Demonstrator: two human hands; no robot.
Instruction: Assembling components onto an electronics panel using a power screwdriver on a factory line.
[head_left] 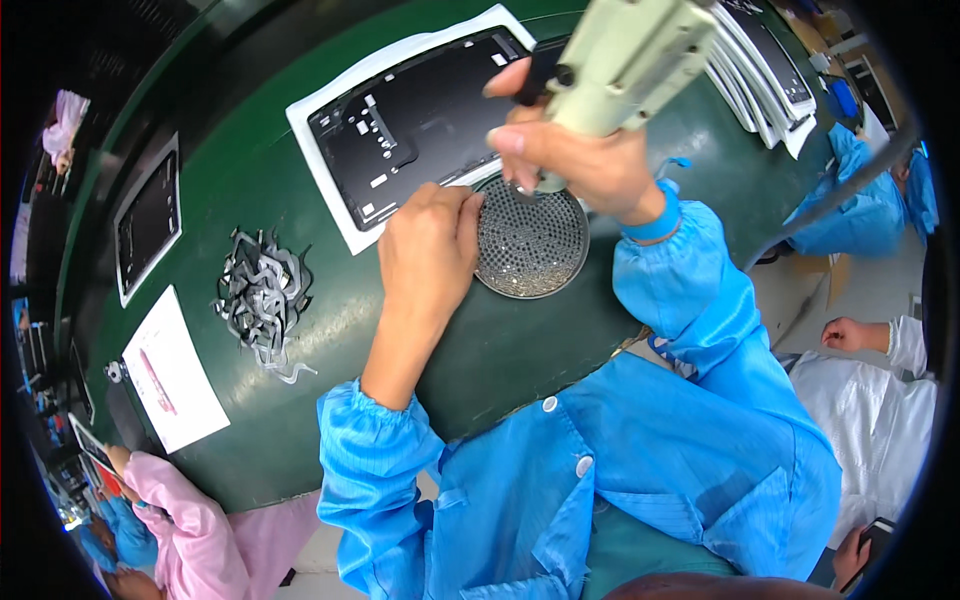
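My right hand is wrapped round a pale green electric screwdriver, its body tilted up and to the right. The tool's lower end is over the back of a round, dark perforated screw tray; my fingers partly hide the tip. Small shiny screws lie in the tray, thickest toward its near side. My left hand is closed at the tray's left rim, thumb against the edge. Behind both hands lies a flat black panel with small white and silver patches, on a white sheet.
A heap of grey curved strips sits to the left. Beyond it are a white paper with a red pen and another dark panel. Stacked panels stand at the far right. A cable crosses the right side; other people are on both sides.
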